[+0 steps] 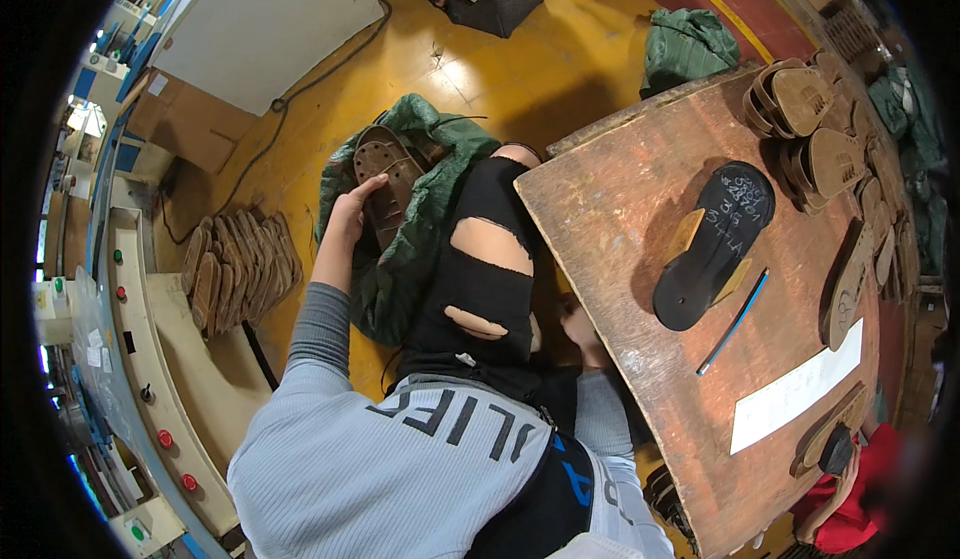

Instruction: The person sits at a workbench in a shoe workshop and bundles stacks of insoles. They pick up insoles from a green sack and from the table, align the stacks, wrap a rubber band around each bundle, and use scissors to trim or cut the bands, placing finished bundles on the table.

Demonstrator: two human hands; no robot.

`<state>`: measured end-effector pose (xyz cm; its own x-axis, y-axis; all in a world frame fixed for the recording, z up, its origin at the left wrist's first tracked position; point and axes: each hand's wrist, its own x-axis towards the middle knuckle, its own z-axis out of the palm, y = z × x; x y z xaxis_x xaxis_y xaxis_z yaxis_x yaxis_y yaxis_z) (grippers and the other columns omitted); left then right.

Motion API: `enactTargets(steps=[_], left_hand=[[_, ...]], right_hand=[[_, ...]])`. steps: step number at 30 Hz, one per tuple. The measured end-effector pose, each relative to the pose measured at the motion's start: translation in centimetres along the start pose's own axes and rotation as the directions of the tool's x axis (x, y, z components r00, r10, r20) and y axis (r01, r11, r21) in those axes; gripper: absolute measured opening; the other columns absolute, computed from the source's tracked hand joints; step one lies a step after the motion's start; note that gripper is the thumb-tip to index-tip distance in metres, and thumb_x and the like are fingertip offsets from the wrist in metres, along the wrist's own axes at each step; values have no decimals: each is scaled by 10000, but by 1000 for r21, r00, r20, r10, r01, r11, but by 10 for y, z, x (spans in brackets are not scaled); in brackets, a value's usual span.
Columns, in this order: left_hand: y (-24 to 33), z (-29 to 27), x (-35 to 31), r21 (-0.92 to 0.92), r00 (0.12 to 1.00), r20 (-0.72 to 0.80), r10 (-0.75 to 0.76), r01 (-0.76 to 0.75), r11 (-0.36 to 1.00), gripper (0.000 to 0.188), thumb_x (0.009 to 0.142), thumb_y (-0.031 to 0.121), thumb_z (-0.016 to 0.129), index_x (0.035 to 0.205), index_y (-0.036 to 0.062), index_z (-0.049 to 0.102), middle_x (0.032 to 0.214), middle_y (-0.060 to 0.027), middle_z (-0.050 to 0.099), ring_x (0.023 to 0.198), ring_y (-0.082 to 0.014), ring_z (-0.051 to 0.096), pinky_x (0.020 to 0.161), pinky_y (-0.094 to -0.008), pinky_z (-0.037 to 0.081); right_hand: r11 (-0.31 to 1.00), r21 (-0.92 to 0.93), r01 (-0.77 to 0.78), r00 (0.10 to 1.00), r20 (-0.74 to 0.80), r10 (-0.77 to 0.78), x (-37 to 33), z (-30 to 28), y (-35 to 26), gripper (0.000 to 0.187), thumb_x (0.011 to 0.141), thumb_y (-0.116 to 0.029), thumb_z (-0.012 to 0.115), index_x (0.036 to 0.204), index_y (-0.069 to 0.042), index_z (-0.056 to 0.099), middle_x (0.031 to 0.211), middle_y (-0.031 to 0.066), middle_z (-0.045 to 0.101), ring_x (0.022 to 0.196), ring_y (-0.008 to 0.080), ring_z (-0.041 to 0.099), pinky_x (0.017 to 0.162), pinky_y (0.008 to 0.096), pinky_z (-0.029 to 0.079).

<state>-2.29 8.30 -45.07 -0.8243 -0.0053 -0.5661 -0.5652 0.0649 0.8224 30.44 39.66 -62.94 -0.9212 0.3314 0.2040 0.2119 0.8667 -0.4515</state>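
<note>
My left hand (358, 209) is closed on the edge of a brown shoe sole (392, 187) with small holes and slots, its thumb or a finger lying across the top. The sole sits in the mouth of a crumpled green sack (372, 294) beside my left leg, and the sack hides its lower end. Low by the near table edge is my right hand (578, 327), blurred and partly covered, so its fingers cannot be made out. On the wooden table (610, 184) lies a black sandal sole (715, 249) with pale handwriting and tan side pieces.
A blue pencil (735, 321) and a white paper strip (797, 387) lie on the table. Stacked brown soles (815, 164) line its far side. A co-worker's hand (845, 484) holds a dark block at lower right. More soles (240, 269) stand left, near a machine panel (150, 379).
</note>
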Motion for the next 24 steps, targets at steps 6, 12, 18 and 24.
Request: enactTargets(steps=[6,12,18,24], left_hand=[[-25,-36,32,26,993,-61,-99,101,995,266,778,282,793,960,109,703,829,36,656,568,-79,538,513,-211,415],[-57,-20,21,105,990,-43,-137,141,984,385,753,266,814,1046,61,672,855,-30,678,723,-191,633,670,-301,520],[-51,32,12,-231,990,108,-96,119,966,329,765,227,771,1012,36,668,895,-74,703,781,-207,671,712,-339,551],[-33,25,18,-379,965,261,28,75,922,338,793,282,731,1058,83,663,926,-38,703,805,-198,670,691,-331,536]], right_hand=[[998,20,-66,993,100,63,7,-10,-10,263,829,-320,675,1002,-126,719,905,137,707,898,336,665,832,473,499],[992,-121,40,999,-15,-42,-7,10,11,263,842,-323,667,1042,-159,711,919,133,708,902,337,669,818,469,511],[941,53,-336,900,312,304,-5,24,26,265,846,-320,678,1063,-171,711,893,111,712,847,309,676,782,447,519],[982,50,-181,935,319,156,13,-25,6,272,840,-332,685,1048,-161,718,885,105,713,824,296,676,768,445,518]])
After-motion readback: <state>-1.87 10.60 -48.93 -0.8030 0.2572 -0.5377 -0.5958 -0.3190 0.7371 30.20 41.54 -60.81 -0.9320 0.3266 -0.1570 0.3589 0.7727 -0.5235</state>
